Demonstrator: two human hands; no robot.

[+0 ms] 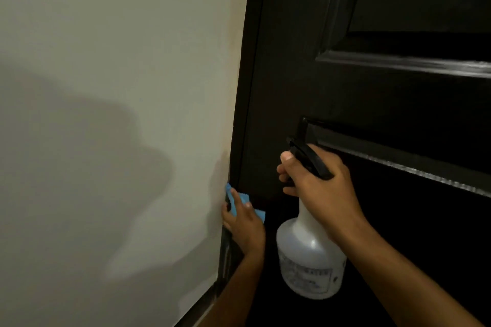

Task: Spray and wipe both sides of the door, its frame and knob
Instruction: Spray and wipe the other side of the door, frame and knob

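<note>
Blue cloth against dark frame; white spray bottle upright.

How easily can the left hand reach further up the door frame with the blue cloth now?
Probably yes. The left hand already presses the blue cloth on the door frame, and nothing blocks the frame above it; the right hand holds the spray bottle aside.
</note>
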